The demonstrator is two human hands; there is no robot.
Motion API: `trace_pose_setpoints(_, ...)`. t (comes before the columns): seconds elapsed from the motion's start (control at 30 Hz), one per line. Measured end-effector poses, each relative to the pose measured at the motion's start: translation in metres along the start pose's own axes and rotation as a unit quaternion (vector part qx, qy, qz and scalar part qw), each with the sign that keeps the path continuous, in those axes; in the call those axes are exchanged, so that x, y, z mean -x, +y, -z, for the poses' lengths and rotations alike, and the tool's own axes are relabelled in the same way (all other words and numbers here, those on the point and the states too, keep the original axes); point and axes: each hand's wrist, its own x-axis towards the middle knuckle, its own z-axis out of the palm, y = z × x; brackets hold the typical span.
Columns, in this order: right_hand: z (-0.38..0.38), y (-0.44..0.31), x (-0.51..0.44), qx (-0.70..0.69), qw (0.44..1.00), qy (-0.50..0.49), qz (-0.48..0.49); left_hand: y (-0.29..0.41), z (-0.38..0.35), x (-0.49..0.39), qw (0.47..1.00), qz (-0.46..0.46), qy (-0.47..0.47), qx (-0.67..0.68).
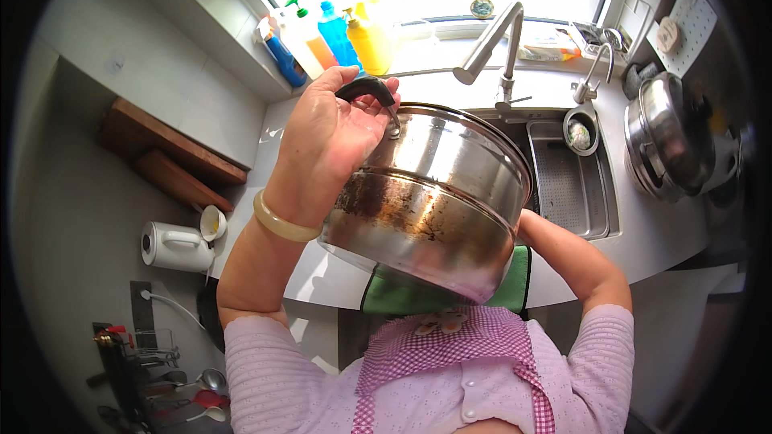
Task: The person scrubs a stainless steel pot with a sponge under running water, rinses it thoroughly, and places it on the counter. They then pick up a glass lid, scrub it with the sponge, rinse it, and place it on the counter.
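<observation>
A large stainless-steel pot (pixel 422 211) is held up tilted in front of my chest. Brown burnt stains spread over its side, below a raised ridge. My left hand (pixel 341 117) is hooked through its black loop handle (pixel 367 89), palm towards me. On the other side, my right forearm (pixel 573 253) reaches behind the pot, which hides the fingers. Below the pot, a green cloth (pixel 512 280) hangs over the counter edge. The steel sink (pixel 567 184) lies partly behind the pot, under a pull-out style faucet (pixel 494 48).
Pump and spray bottles (pixel 338 36) stand by the window. A small strainer cup (pixel 580 129) sits at the sink's corner. Lidded steel cookware (pixel 669 132) stands on the right. At left are wooden boards (pixel 175 141), a white kettle (pixel 178 246) and hanging utensils (pixel 205 380).
</observation>
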Motion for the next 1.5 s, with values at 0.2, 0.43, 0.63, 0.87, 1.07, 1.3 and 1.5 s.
trace_pose_setpoints(0.2,-0.012,-0.019,0.021,0.097,0.994,0.023,0.047,0.018,0.021,0.010,0.999,-0.011,-0.040,0.015)
trace_pose_setpoints(0.43,-0.067,-0.053,0.079,0.029,0.978,0.116,0.171,0.084,0.094,0.094,0.997,0.007,-0.070,0.035)
trace_pose_setpoints(0.63,-0.147,-0.104,0.120,-0.007,0.939,0.173,0.298,0.108,0.212,0.150,0.995,-0.090,0.045,0.026)
trace_pose_setpoints(0.87,-0.176,-0.144,0.076,0.084,0.905,0.191,0.371,0.081,0.338,0.128,0.970,-0.167,0.161,0.074)
trace_pose_setpoints(1.07,-0.184,-0.157,0.060,0.135,0.903,0.215,0.347,0.066,0.372,0.118,0.965,-0.179,0.170,0.087)
trace_pose_setpoints(1.3,-0.182,-0.160,0.048,0.201,0.867,0.226,0.396,0.062,0.412,0.109,0.957,-0.178,0.200,0.114)
trace_pose_setpoints(1.5,-0.160,-0.156,0.107,0.436,0.715,0.260,0.481,0.063,0.417,0.116,0.964,-0.177,0.196,-0.041)
